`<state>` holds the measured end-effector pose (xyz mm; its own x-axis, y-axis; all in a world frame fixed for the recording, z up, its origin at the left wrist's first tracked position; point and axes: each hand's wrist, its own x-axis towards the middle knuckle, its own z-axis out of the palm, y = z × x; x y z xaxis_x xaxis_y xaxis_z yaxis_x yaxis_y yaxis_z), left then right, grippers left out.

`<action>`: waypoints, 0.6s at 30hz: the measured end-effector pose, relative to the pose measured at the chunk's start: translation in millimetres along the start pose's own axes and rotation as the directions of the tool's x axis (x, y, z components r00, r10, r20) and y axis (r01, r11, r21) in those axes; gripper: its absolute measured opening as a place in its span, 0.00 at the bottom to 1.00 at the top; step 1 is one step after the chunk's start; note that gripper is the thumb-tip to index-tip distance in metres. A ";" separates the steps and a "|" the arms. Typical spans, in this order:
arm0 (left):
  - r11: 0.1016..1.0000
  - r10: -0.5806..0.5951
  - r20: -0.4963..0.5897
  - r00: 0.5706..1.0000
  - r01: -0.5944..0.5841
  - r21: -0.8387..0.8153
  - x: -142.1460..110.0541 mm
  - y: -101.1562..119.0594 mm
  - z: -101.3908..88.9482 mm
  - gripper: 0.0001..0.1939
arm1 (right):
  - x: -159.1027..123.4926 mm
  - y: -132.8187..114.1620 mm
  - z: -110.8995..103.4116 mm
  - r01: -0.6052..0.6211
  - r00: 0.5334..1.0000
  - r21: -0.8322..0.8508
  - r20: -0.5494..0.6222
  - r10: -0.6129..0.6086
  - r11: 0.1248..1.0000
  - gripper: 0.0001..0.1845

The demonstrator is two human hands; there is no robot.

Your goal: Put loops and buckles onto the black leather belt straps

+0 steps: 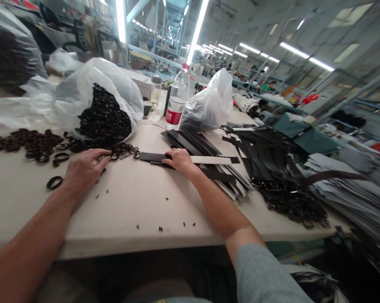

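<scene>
My left hand (84, 167) rests at the front edge of a pile of black rings (127, 150), its thumb and fingers bent together. Something small and dark shows at the fingertips, too hidden to name. My right hand (179, 160) is closed on a black strap (152, 157) that lies across a stack of black strips (190, 141). A pale strip (212, 160) with a dark end sticks out to the right of that hand. A loose black ring (54, 182) lies left of my left wrist.
An open plastic bag (123, 92) spills black rings beside brown rings (32, 141). Behind stand a plastic bottle (177, 99) and a second bag (212, 103). Black belts with buckles (281, 185) lie right, beside stacked sheets (341, 181). Several tiny metal bits (160, 229) dot the table's front.
</scene>
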<state>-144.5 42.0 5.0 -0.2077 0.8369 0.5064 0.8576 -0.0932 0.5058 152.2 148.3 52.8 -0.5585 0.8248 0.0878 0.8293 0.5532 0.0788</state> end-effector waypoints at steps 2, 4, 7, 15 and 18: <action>1.000 0.002 0.006 1.000 -0.002 -0.002 0.1 1.2 -0.6 0.13 | -0.9 0.1 2.8 -0.009 1.000 0.014 -0.021 0.009 1.000 0.22; 1.000 0.000 -0.005 1.000 0.000 -0.023 0.1 2.8 -0.1 0.13 | -3.8 0.5 4.8 -0.006 0.996 0.049 -0.090 0.010 0.999 0.18; 0.989 -0.042 -0.037 0.998 0.036 -0.140 -0.8 8.7 4.4 0.14 | -10.9 -1.3 4.8 0.023 0.975 0.086 -0.221 -0.003 0.996 0.09; 0.498 -0.273 0.522 0.808 0.583 -0.642 -7.5 51.5 25.5 0.33 | -49.3 -18.8 -6.0 0.161 0.916 -0.087 -0.357 -0.182 0.983 0.05; 0.295 -0.267 0.647 0.714 0.700 -0.650 -9.9 67.1 26.8 0.27 | -62.4 -26.7 -6.5 0.179 0.893 -0.139 -0.391 -0.220 0.974 0.06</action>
<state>-72.3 42.0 15.2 -0.0729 0.9716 -0.2253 -0.1982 0.2073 0.9580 164.8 81.3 51.7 -0.6881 0.5693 0.4498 0.7053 0.6704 0.2304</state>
